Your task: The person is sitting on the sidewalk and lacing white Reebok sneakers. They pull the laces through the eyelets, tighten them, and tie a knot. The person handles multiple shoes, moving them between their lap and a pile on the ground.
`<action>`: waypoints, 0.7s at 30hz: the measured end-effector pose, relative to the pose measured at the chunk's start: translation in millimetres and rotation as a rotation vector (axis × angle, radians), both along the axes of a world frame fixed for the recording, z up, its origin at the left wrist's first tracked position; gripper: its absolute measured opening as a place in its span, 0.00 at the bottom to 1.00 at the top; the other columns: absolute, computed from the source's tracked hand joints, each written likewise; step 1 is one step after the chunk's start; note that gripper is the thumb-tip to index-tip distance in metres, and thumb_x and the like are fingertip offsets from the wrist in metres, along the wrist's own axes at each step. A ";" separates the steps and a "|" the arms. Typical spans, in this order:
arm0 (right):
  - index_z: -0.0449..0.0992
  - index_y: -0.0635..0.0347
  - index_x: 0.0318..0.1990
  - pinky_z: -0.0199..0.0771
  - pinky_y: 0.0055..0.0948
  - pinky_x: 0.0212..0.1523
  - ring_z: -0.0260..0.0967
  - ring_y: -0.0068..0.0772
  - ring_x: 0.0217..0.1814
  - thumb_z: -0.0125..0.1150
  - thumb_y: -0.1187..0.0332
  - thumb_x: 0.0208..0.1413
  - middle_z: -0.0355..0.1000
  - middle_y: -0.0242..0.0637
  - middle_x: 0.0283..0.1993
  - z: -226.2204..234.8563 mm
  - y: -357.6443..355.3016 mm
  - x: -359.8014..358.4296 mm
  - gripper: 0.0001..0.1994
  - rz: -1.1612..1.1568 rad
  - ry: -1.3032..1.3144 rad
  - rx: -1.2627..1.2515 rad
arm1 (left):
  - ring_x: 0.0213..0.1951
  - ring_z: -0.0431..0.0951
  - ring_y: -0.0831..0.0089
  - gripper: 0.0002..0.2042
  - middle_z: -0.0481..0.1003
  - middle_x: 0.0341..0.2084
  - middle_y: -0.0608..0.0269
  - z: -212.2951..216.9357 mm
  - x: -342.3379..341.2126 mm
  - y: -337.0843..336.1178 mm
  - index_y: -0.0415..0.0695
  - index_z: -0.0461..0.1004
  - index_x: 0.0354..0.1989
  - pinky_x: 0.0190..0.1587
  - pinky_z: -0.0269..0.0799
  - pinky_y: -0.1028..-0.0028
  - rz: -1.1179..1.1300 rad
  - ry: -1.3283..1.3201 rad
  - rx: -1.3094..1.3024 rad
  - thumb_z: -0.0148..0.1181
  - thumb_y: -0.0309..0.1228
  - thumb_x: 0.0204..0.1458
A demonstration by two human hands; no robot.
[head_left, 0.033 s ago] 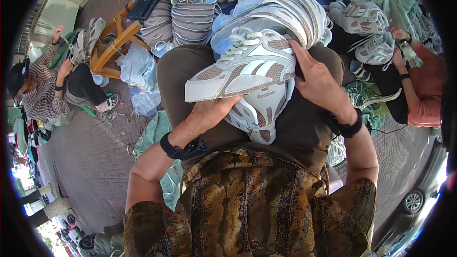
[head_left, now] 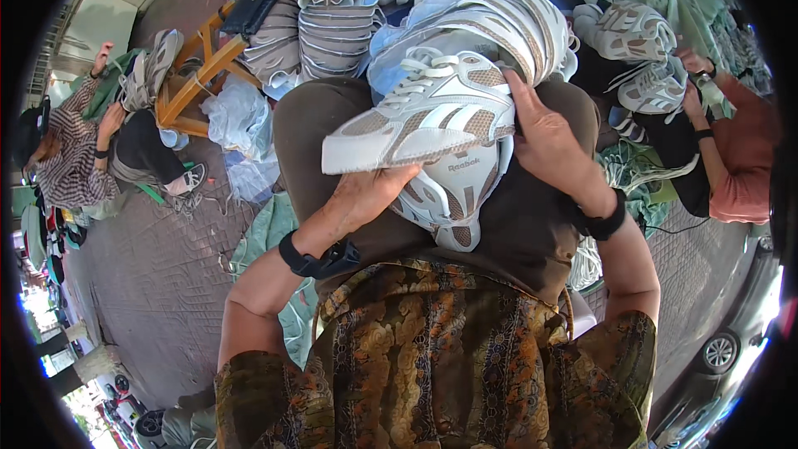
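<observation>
Nearest the wearer's patterned shirt (head_left: 440, 349), the left hand (head_left: 366, 195) grips the toe end of a held shoe upper (head_left: 449, 116) from below, its thumb along the lower edge and its fingers mostly hidden. The right hand (head_left: 553, 137) grips the heel end, thumb at the collar; its remaining fingers cannot be fully made out. The piece, grey-white with tan mesh panels and laced, lies slantwise over the lap, toe to the left, side panel facing up. Directly under it, a second shoe upper (head_left: 478, 191) points its toe toward the wearer, between brown trousers (head_left: 320, 154). Assessment: support at both ends is sound. The toe should be carried on the palm rather than pinched, so that the mesh does not crease; the heel grip should be light enough to leave the collar unbent. Lace ends should be held clear of the piece below, where snagging is judged the chief risk. Just beyond the knees stands a nested row of uppers (head_left: 532, 29), near enough to be brushed by a wide turn; farther off are grey stacked pieces (head_left: 337, 41) and, to their left, a wooden frame (head_left: 204, 83).
</observation>
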State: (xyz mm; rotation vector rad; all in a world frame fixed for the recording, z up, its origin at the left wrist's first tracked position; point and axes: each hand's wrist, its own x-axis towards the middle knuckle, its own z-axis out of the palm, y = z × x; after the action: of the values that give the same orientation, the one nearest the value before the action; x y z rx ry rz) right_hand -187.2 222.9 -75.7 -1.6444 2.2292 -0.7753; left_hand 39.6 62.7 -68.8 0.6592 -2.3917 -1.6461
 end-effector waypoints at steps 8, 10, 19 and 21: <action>0.58 0.59 0.61 0.70 0.39 0.55 0.68 0.53 0.58 0.63 0.79 0.46 0.68 0.52 0.55 -21.7 -23.3 -18.3 0.32 -0.006 -0.097 -0.039 | 0.54 0.68 0.61 0.22 0.69 0.53 0.51 -7.4 8.6 -4.4 0.37 0.68 0.56 0.58 0.62 0.64 0.014 0.078 0.056 0.57 0.33 0.54; 0.61 0.59 0.56 0.73 0.36 0.51 0.73 0.44 0.51 0.62 0.81 0.47 0.72 0.46 0.49 -16.0 -20.4 -11.5 0.27 -0.041 -0.072 -0.048 | 0.55 0.69 0.62 0.21 0.70 0.53 0.51 -15.9 16.3 -5.5 0.38 0.70 0.55 0.58 0.63 0.64 0.020 0.093 0.053 0.58 0.33 0.55; 0.62 0.55 0.56 0.72 0.27 0.44 0.68 0.29 0.46 0.54 0.83 0.48 0.68 0.34 0.50 -5.9 -7.0 -12.7 0.25 0.052 -0.703 -0.119 | 0.50 0.74 0.61 0.16 0.75 0.49 0.53 -44.0 44.8 -14.2 0.40 0.73 0.52 0.53 0.70 0.66 0.073 0.088 -0.294 0.59 0.30 0.56; 0.62 0.54 0.58 0.72 0.28 0.45 0.67 0.30 0.48 0.55 0.83 0.48 0.65 0.33 0.54 -7.4 -9.5 -12.1 0.27 0.095 -0.673 -0.120 | 0.51 0.74 0.61 0.16 0.75 0.49 0.53 -55.5 48.0 -16.9 0.40 0.73 0.52 0.53 0.70 0.66 0.091 0.108 -0.264 0.59 0.31 0.56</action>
State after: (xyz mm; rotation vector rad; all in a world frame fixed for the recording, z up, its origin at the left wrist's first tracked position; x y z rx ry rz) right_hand -199.3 213.4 -83.1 -1.2617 1.6453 -1.2325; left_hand 87.6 45.8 -124.3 0.6051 -2.4034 -1.2664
